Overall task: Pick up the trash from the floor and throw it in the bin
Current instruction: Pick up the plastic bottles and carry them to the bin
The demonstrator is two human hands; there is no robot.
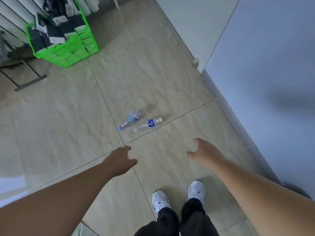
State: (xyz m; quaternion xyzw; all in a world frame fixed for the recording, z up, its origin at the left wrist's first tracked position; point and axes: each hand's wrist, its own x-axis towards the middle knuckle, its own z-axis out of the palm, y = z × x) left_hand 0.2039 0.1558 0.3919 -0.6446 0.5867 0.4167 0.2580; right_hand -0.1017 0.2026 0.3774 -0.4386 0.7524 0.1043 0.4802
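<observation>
Two empty clear plastic bottles lie side by side on the beige tiled floor in front of me. The left bottle [130, 120] has a blue cap and a light blue label. The right bottle [148, 124] has a white cap and a dark blue label. My left hand [120, 160] reaches forward below the bottles, fingers apart, holding nothing. My right hand [202, 153] is stretched out to the right of them, also open and empty. Neither hand touches a bottle. No bin is in view.
A green plastic crate [71, 51] full of dark and white boxes stands at the far left, by a metal rack foot [29, 83]. A pale wall [265, 82] with a grey skirting runs along the right. My feet in white shoes [179, 196] stand on the tiles below.
</observation>
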